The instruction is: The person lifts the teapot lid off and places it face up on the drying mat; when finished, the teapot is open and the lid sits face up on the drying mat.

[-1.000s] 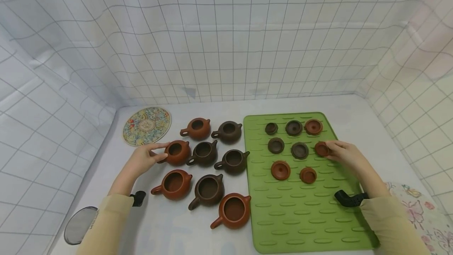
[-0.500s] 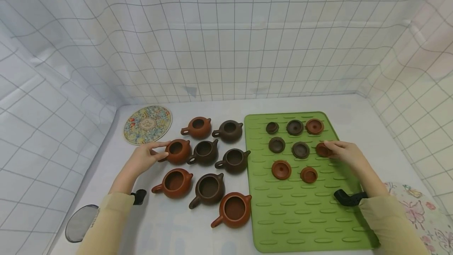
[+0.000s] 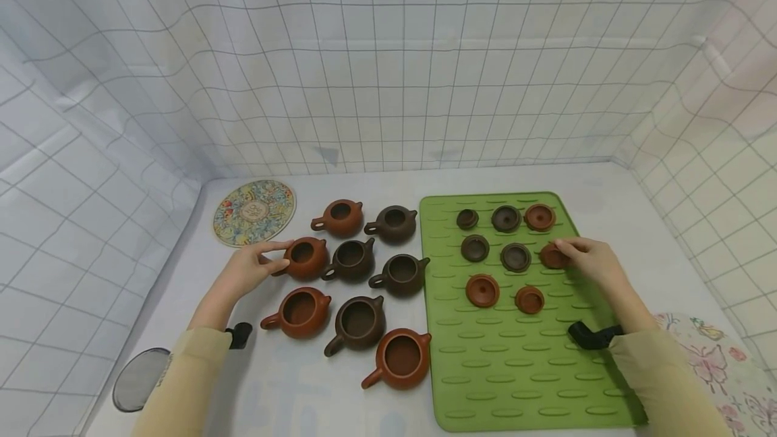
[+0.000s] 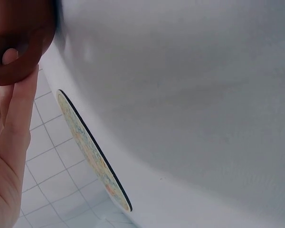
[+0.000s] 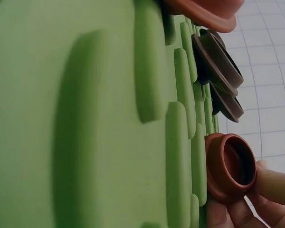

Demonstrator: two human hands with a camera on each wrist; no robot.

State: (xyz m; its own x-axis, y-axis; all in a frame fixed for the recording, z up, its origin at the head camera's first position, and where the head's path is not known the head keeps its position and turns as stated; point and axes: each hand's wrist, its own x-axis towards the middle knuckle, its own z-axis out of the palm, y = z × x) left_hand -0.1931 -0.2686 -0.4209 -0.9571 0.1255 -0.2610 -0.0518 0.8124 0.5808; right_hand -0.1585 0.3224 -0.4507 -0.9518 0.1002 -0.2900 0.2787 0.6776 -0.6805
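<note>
In the head view my left hand [image 3: 247, 268] holds a reddish-brown teapot [image 3: 306, 258] by its handle side, thumb and fingers spread around it. The left wrist view shows the fingers at the looped handle [image 4: 21, 71], a fingertip visible through the loop. Over on the green mat [image 3: 473, 363], my right hand [image 3: 591, 263] pinches a small reddish-brown teapot lid [image 3: 553, 256] between thumb and fingers. Seen from the right wrist, that lid [image 5: 230, 166] is tipped, its hollow underside facing the wall and its edge close to the mat.
Several lidless teapots stand around the held one, among them a dark brown pot [image 3: 352, 259] and a red pot [image 3: 300, 312]. More upturned lids, such as a dark lid [image 3: 515, 257], lie on the mat. A patterned round mat [image 3: 255, 212] lies at back left.
The lid in my right hand has tilted a little, and the right wrist has shifted slightly left. My left hand stays at the teapot.
</note>
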